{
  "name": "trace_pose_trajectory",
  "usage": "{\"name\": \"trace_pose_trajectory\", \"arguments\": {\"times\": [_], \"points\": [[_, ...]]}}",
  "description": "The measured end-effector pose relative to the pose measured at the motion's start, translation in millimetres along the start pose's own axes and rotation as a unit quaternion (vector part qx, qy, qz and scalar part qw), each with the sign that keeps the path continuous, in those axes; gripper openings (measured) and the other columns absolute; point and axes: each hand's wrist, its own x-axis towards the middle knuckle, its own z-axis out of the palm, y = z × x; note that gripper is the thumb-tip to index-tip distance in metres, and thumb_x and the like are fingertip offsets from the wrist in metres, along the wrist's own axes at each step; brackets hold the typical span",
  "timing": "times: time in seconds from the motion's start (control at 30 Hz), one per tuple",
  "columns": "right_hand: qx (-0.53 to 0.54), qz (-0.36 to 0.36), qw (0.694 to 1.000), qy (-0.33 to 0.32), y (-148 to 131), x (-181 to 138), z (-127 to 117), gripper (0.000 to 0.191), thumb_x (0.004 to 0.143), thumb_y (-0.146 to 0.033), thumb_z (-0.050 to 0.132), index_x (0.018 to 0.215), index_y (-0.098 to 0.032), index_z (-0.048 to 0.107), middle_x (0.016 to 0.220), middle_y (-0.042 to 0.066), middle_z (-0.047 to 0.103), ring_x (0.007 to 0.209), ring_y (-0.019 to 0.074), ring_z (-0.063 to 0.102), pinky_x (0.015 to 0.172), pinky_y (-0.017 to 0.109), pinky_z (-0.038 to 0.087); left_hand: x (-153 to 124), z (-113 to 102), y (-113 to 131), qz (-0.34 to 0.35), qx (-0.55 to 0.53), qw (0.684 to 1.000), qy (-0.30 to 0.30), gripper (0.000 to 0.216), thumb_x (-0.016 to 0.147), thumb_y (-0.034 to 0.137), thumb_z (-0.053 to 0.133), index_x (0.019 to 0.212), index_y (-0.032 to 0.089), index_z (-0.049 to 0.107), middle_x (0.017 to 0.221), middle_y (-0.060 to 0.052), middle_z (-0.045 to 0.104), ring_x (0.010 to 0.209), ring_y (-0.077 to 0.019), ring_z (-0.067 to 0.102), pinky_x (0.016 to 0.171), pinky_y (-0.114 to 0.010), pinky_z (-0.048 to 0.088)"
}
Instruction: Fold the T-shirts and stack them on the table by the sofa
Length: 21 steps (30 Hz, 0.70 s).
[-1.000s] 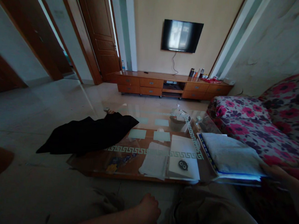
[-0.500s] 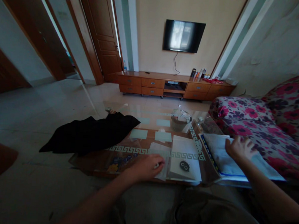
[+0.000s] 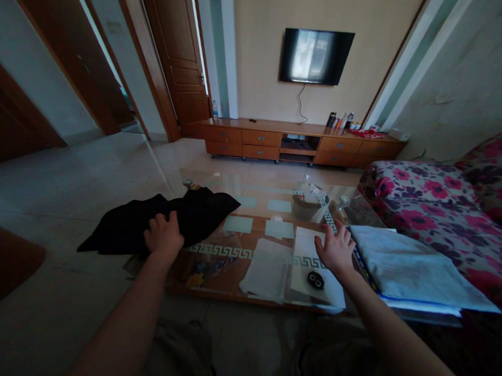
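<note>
Left hand [image 3: 163, 236] on the black cloth [image 3: 209, 208], right hand [image 3: 335, 250] spread over the bench [image 3: 258, 202].
The cloth lies crumpled at the bench's left end, draping off its edge. The left hand's fingers curl on it; whether they grip, I cannot tell. The right hand hovers wide open above paper [image 3: 305, 239]. The cloth looks soft, light and limp, so it is best bunched or pinched at a hem.

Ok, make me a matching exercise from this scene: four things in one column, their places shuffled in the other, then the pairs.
Things:
1 black cloth
2 small black object
3 folded pale cloth
4 television

Places:
A on the wall
B under the left hand
C on a white sheet by the right hand
D at the right end of the glass table, next to the floral sofa

Pairs: 1-B, 2-C, 3-D, 4-A
</note>
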Motion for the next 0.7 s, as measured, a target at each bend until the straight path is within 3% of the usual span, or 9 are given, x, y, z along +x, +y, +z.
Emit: {"name": "trace_pose_trajectory", "arguments": {"times": [0.2,0.3,0.37,0.43,0.5,0.57,0.6,0.63,0.7], "points": [[-0.014,0.021,0.999,-0.020,21,-5,7,0.044,0.096,-0.044,0.043,0.131,-0.019,0.054,0.152,0.020,0.034,0.132,0.0395,0.038,0.100,0.056,0.038,9,23,-6,-0.006,-0.070,0.997,0.025,0.048,0.092,0.027,0.049,0.139,0.021,0.053,0.132,-0.019,0.054,0.117,-0.0358,0.050,0.086,-0.045,0.047],[0.001,0.033,0.999,-0.039,31,-7,12,0.045,0.097,-0.045,0.043,0.132,-0.020,0.054,0.151,0.019,0.035,0.131,0.0396,0.039,0.099,0.057,0.040,17,18,-5,-0.028,-0.136,0.989,0.042,0.042,0.094,0.026,0.045,0.130,0.016,0.063,0.125,-0.019,0.059,0.113,-0.0341,0.055,0.090,-0.045,0.047],[0.021,0.043,0.997,-0.056,36,-5,16,0.045,0.096,-0.046,0.044,0.131,-0.020,0.055,0.150,0.019,0.036,0.132,0.0402,0.039,0.099,0.058,0.040,20,-1,0,-0.043,-0.199,0.975,0.092,0.041,0.094,0.023,0.043,0.126,0.011,0.065,0.119,-0.019,0.063,0.110,-0.0313,0.059,0.095,-0.044,0.047],[0.059,0.045,0.995,-0.065,35,-3,18,0.043,0.096,-0.045,0.045,0.129,-0.020,0.056,0.147,0.018,0.039,0.132,0.0398,0.040,0.101,0.058,0.040,15,-33,11,-0.023,-0.282,0.937,0.202,0.041,0.092,0.017,0.042,0.127,0.011,0.063,0.118,-0.016,0.065,0.112,-0.0277,0.060,0.100,-0.041,0.046],[0.133,0.008,0.989,-0.064,26,-3,17,0.040,0.096,-0.043,0.046,0.128,-0.020,0.057,0.141,0.017,0.045,0.130,0.0365,0.043,0.105,0.055,0.040,-2,-71,32,0.053,-0.363,0.876,0.312,0.042,0.088,0.010,0.042,0.123,0.014,0.064,0.121,-0.012,0.066,0.116,-0.0246,0.059,0.104,-0.039,0.044],[0.237,-0.082,0.966,-0.067,8,-8,10,0.043,0.096,-0.042,0.049,0.133,-0.022,0.053,0.136,0.015,0.049,0.129,0.0318,0.047,0.109,0.050,0.039,-33,-109,61,0.167,-0.446,0.793,0.379,0.040,0.082,0.007,0.047,0.115,0.016,0.067,0.114,-0.008,0.069,0.111,-0.0229,0.062,0.103,-0.038,0.045],[0.290,-0.138,0.944,-0.073,-4,-12,4,0.049,0.094,-0.043,0.052,0.139,-0.022,0.048,0.136,0.014,0.050,0.130,0.0300,0.047,0.111,0.048,0.039,-51,-126,76,0.238,-0.487,0.758,0.363,0.038,0.081,0.007,0.048,0.111,0.018,0.068,0.110,-0.006,0.070,0.106,-0.0212,0.064,0.101,-0.037,0.047],[0.334,-0.195,0.918,-0.083,-17,-18,-3,0.061,0.092,-0.045,0.057,0.146,-0.023,0.041,0.140,0.014,0.048,0.133,0.0293,0.045,0.113,0.048,0.038,-71,-140,92,0.302,-0.525,0.735,0.305,0.038,0.082,0.005,0.048,0.109,0.020,0.069,0.107,-0.005,0.071,0.103,-0.0193,0.065,0.098,-0.034,0.048],[0.391,-0.279,0.871,-0.102,-40,-33,-17,0.094,0.080,-0.049,0.072,0.157,-0.021,0.025,0.152,0.015,0.038,0.141,0.0313,0.036,0.117,0.048,0.035,-108,-161,121,0.414,-0.581,0.687,0.138,0.041,0.082,0.003,0.045,0.108,0.022,0.070,0.104,-0.004,0.072,0.097,-0.0165,0.066,0.091,-0.030,0.050]]}}
